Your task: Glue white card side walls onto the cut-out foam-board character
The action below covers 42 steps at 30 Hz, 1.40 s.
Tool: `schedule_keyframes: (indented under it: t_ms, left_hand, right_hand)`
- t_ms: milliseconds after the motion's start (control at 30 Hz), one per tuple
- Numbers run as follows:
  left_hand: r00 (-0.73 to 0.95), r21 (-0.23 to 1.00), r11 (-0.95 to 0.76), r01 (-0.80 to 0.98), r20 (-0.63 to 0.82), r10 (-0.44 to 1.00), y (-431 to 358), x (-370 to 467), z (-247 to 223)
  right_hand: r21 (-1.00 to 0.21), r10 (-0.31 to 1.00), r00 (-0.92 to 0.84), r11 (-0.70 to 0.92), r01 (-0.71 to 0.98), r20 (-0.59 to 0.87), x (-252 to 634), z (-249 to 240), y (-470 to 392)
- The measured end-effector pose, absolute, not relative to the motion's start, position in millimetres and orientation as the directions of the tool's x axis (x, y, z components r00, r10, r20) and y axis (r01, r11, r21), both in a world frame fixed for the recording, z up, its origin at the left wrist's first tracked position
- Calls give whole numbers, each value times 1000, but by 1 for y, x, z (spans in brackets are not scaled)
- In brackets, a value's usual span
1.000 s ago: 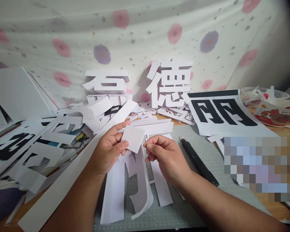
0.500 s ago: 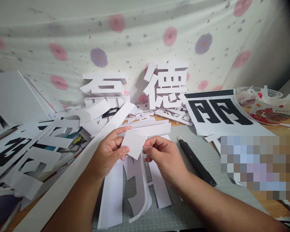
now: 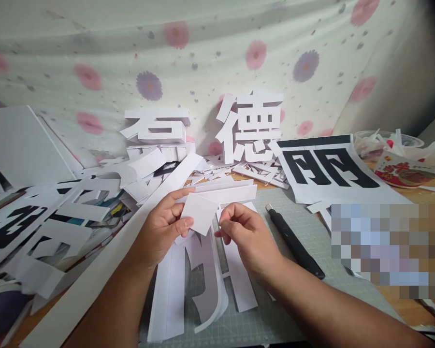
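Between the thumb and fingers of my left hand is a small square piece of white foam board, held above the mat. My right hand is just to its right, apart from it, with thumb and index finger pinched together; anything between them is too small to make out. Under my hands lies a partly built white letter piece with a curved edge strip, beside white board strips. A black pen-shaped cutter rests to the right of my right hand.
A green cutting mat covers the table. White block characters stand at the back above scraps. A printed sheet and a red-labelled bowl are at right. A long white strip and cut-out sheets lie left.
My right hand has come off the square's right edge and now sits slightly apart, still pinched. The square has tilted a little in my left hand.
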<state>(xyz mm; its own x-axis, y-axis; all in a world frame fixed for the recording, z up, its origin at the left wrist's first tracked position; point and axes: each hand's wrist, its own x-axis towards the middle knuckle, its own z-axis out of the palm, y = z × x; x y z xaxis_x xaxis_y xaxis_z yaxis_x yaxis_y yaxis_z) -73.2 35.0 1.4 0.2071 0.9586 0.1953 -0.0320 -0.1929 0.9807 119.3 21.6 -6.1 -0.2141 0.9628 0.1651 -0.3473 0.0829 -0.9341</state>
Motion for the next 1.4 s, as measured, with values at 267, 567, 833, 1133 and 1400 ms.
schedule_keyframes:
  t_ms: [267, 567, 833, 1133, 1400]
  left_hand:
    - [30, 959, -186, -213, 197, 980, 40, -74, 10]
    - [-107, 966, -106, -236, 83, 991, 43, -80, 23]
    - [5, 972, -105, -211, 108, 994, 45, -82, 19]
    - [140, 975, -147, -164, 171, 975, 36, -80, 26]
    - [77, 956, -195, -217, 216, 973, 45, -90, 16]
  right_hand:
    - [-888, 827, -496, 10, -459, 265, 122, -4, 15]
    - [-907, 561, -716, 198, -371, 415, 158, 19, -36]
    - [-957, 796, -540, 280, -72, 273, 208, -33, -104]
    - [-839, 746, -522, 535, 100, 414, 206, -35, -125]
    - [-807, 670, -598, 587, 64, 440, 193, -28, -119]
